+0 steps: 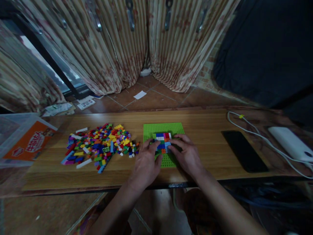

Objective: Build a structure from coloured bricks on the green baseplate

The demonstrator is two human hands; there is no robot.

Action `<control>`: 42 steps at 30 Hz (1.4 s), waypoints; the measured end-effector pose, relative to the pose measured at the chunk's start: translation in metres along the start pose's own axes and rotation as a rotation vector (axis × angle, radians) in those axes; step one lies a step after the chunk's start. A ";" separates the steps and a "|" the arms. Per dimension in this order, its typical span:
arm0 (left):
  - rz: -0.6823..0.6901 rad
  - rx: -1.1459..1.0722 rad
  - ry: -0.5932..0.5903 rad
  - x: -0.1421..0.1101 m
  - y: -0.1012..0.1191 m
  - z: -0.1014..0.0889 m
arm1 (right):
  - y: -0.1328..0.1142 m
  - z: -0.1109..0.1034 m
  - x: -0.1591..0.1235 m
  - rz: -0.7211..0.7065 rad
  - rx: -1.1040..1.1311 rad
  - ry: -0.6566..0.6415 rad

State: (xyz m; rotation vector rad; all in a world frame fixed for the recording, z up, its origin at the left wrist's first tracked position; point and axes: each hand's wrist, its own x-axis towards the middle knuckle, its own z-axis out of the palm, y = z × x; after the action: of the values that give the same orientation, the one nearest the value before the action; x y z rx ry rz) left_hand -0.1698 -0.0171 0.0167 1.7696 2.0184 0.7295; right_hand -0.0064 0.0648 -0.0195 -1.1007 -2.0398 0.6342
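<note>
A green studded baseplate (pixel 149 129) lies on the wooden table, bearing a low block of joined toy bricks (pixel 161 138) in blue, white, red and orange. My left hand (pixel 146 160) grips the left side of this block, fingers bent over its edge and thumb near the front. From the right, my right hand (pixel 187 151) holds the block's other side, with fingertips against a light blue brick (pixel 167 145). My fingers partly cover the block and the plate. Left of my left hand, a wide pile of loose toy bricks (pixel 97 143) in many colours is spread out.
A clear plastic box (pixel 49 122) with an orange label stands at the table's left end. Towards the right lie a black phone (pixel 244 151), a white cable (pixel 266 140) and a white power bank (pixel 290 142). Curtains (pixel 110 49) hang beyond the table.
</note>
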 end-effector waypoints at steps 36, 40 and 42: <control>0.096 0.313 -0.010 -0.009 0.008 0.016 | -0.006 0.007 0.009 0.241 0.070 0.068; 0.092 0.357 -0.016 -0.009 0.012 0.016 | -0.011 0.011 0.011 0.272 0.025 0.081; 0.085 0.382 -0.036 -0.009 0.015 0.015 | -0.012 0.012 0.012 0.297 0.037 0.089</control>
State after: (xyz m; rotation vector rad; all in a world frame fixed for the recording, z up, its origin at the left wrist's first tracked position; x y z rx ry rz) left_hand -0.1480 -0.0220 0.0127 2.0673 2.1799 0.3459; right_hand -0.0260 0.0674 -0.0139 -1.3983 -1.7982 0.7516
